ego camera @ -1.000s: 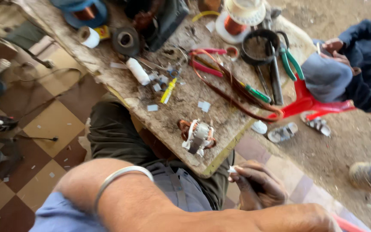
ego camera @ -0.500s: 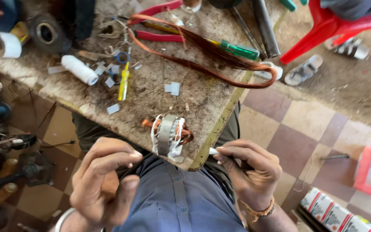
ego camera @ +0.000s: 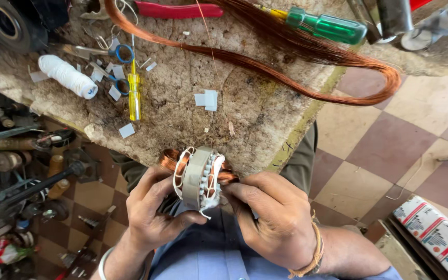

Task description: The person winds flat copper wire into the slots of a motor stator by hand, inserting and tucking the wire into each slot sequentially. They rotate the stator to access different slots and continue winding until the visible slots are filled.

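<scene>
Head view. Both of your hands meet at the near edge of the stone-topped workbench [ego camera: 193,119], gripping a small motor stator [ego camera: 199,176] between them. Your left hand [ego camera: 154,212] cups the stator from the left side, its fingers [ego camera: 156,189] curled up against the grey laminated core and the thumb pressed beneath it. Your right hand [ego camera: 273,218] closes on the opposite side, fingers bent inward and touching the copper winding that bulges from the core; a corded bracelet [ego camera: 315,254] circles that wrist, and a metal bangle [ego camera: 105,262] circles the left one. White insulation strips project from the stator's slots. The stator sits just off the bench edge, above your lap.

Farther back on the bench lie a long loop of bare copper wire [ego camera: 307,78], a yellow-handled screwdriver [ego camera: 134,93], a spool of white thread [ego camera: 68,77], a pair of blue-handled scissors [ego camera: 112,59], a green-handled screwdriver [ego camera: 327,28] and red-handled pliers [ego camera: 180,9]. Small white paper cuttings [ego camera: 207,98] are scattered across the surface. Chequered floor tiles [ego camera: 385,140] show to the right of the bench.
</scene>
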The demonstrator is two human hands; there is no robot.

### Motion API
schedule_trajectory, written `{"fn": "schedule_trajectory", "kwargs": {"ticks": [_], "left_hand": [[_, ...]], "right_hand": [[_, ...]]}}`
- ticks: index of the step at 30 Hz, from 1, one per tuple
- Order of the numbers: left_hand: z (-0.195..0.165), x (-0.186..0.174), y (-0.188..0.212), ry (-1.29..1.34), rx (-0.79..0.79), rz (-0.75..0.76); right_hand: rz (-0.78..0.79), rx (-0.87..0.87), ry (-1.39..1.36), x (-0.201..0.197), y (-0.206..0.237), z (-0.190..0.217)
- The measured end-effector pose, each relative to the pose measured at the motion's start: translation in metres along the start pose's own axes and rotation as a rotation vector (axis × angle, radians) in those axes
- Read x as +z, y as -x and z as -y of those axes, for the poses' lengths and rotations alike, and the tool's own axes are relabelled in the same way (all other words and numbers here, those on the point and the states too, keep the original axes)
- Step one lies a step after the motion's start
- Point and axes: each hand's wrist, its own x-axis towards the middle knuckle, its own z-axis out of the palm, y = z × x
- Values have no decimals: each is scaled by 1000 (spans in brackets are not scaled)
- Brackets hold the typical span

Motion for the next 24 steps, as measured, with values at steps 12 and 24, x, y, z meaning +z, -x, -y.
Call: {"fn": "schedule_trajectory", "kwargs": {"ticks": [12, 24], "left_hand": [[-2, -2, -13, -30, 67, 45], [-10, 0, -14, -7, 14, 43]], "right_hand": [[95, 48, 64, 1, -9, -3], [129, 106, -20, 1, -6, -7]]}}
